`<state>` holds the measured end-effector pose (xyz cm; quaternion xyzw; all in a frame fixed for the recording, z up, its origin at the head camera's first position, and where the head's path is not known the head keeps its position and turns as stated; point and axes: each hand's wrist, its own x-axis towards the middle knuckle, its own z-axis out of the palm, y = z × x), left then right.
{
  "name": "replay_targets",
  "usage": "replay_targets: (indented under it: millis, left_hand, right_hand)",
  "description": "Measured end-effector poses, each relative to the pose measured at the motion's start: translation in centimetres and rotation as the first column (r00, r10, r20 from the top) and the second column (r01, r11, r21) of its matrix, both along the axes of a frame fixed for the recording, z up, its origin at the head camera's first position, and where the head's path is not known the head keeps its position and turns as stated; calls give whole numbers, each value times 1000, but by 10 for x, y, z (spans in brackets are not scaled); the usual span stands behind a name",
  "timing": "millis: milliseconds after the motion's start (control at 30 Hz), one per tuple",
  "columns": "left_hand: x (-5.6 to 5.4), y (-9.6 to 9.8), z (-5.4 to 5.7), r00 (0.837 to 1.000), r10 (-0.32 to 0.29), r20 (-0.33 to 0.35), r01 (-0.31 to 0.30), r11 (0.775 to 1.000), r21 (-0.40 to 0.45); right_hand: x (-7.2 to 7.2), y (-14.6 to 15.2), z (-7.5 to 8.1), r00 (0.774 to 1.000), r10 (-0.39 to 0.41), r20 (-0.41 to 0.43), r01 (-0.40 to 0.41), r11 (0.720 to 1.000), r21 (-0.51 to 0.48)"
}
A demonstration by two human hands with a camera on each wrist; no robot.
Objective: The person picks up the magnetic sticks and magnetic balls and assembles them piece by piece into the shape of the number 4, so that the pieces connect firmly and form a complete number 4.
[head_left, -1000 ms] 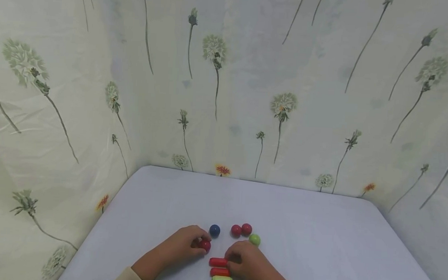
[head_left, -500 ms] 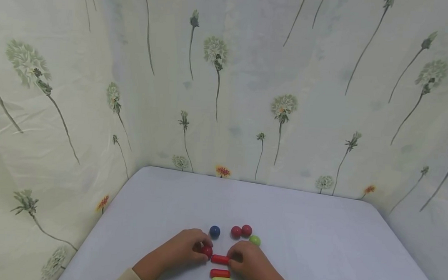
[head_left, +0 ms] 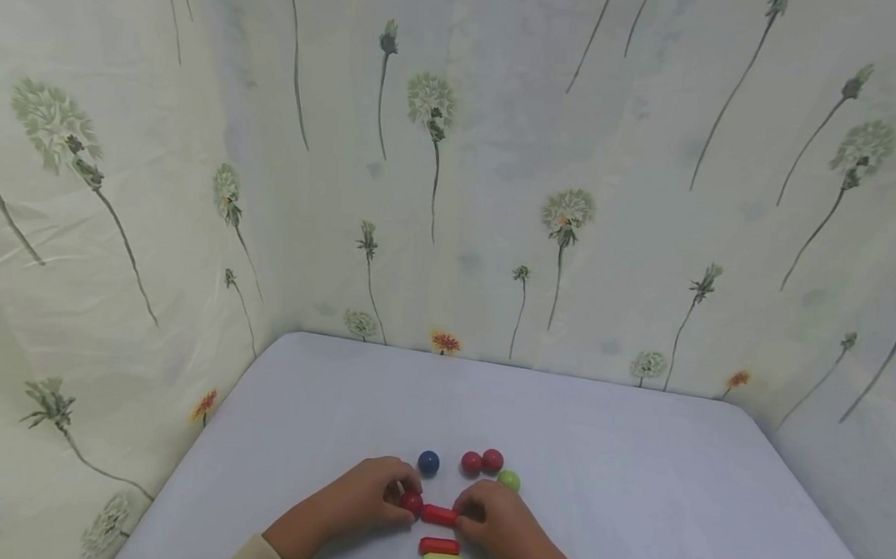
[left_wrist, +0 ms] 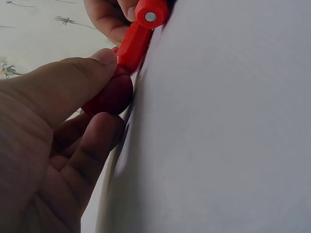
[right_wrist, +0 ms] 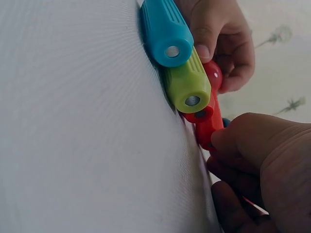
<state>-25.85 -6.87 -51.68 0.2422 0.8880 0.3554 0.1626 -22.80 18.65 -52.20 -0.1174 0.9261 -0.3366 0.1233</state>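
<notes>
Between thumb and fingers, my left hand [head_left: 378,495] pinches a dark red ball [left_wrist: 111,95] low over the white table. My right hand [head_left: 502,522] holds the right end of a red magnetic rod [head_left: 439,515], its thumb [right_wrist: 228,141] and fingers at that end. The ball meets the rod's left end in the head and left wrist views. Nearer the body lie a second red rod [head_left: 440,546], a yellow-green rod [right_wrist: 188,87] and a blue rod [right_wrist: 167,34], side by side; pale metal discs show in their ends.
Beyond the hands sit a blue ball [head_left: 428,463], two red balls [head_left: 472,463] side by side, and a green ball [head_left: 509,481] close behind the right hand. The white table [head_left: 620,454] is bordered by a flower-printed curtain [head_left: 488,231] at the back and sides.
My right hand has shifted the red rod away from the other rods, slightly forward. My left hand has brought the red ball nearer the body, and it now meets the rod's left end.
</notes>
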Motion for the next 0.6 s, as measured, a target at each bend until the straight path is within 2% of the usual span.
replay_targets:
  millis: [267,433,533,600]
  left_hand:
    - [-2,-3,0,999,-38,-18,39,999,1]
    - [-2,-4,-2,999,-40,-12,40,999,1]
    - [-1,-4,-3,999,-38,0,38,999,8]
    - [-1,-3,-3,999,-32,9,32,999,9]
  right_hand:
    - [0,-1,2,1000,-6,2,6,1000,11]
    - [1,1,0,1000,-19,-7,19,1000,-6]
    - [2,4,0,998,-60,-24,60,998,-19]
    - [4,6,1,992,-124,-39,122,991,-47]
